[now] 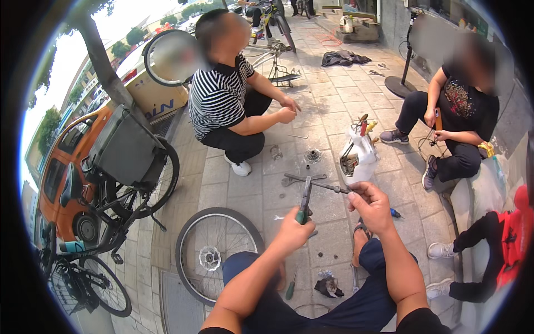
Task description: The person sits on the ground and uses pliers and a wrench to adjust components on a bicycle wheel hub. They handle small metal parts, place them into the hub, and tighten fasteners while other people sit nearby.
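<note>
- Gripping a green-handled metal tool (306,192), the left hand (293,229) is covering part of its handle.
- Pinching one end of a slim metal rod (328,187), the right hand (371,207) is holding it above the stone paving (328,234); contact where it is crossing the tool is hard to make out.
- One spoked, rubber-tyred wheel (209,258) is lying at left, a leg (245,270) hiding part.

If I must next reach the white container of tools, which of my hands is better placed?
Probably the right hand: it is nearer the white container, though it holds a dark rod. The left hand is farther, gripping a green-handled tool.
</note>
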Demonstrator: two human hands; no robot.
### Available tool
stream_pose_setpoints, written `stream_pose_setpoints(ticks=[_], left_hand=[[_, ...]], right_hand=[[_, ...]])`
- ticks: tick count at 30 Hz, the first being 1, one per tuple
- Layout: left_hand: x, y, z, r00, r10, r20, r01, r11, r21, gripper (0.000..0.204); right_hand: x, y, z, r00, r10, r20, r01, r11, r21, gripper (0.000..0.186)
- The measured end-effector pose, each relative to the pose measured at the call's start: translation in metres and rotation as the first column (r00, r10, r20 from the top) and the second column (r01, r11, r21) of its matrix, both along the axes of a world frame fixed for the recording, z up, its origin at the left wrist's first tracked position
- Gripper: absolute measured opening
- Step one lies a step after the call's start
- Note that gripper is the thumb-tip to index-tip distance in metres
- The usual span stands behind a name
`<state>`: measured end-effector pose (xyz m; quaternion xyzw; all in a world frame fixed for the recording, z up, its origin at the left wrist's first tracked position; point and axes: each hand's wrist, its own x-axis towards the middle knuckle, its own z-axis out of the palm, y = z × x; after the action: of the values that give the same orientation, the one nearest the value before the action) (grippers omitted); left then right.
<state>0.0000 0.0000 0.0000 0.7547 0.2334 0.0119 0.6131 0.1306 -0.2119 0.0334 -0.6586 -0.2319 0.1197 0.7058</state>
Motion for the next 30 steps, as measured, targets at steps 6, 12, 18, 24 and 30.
stream_pose_setpoints(ticks=[6,12,18,24,30], left_hand=[[-0.004,0.002,0.013,0.998,0.047,0.039,-0.049,0.998,0.043,0.03],[-0.004,0.001,0.018,0.996,0.037,0.086,-0.045,0.995,0.09,0.027],[-0.001,0.002,0.012,0.994,0.069,0.087,-0.074,0.996,0.054,0.023],[-0.001,0.002,0.013,0.993,0.075,0.093,-0.076,0.997,0.01,0.021],[-0.001,0.004,0.009,0.993,0.063,0.099,-0.061,0.998,-0.025,0.023]], right_hand=[[0.004,0.002,0.01,0.967,0.03,-0.252,-0.044,0.998,-0.05,0.033],[0.005,0.001,0.016,0.956,0.068,-0.286,-0.083,0.996,-0.04,0.032],[0.005,-0.001,0.008,0.977,0.091,-0.191,-0.081,0.995,0.059,0.029],[0.001,0.0,0.008,0.998,0.007,0.061,-0.006,1.0,-0.022,0.032],[0.001,0.004,0.005,0.931,-0.064,0.358,0.091,0.994,-0.057,0.028]])
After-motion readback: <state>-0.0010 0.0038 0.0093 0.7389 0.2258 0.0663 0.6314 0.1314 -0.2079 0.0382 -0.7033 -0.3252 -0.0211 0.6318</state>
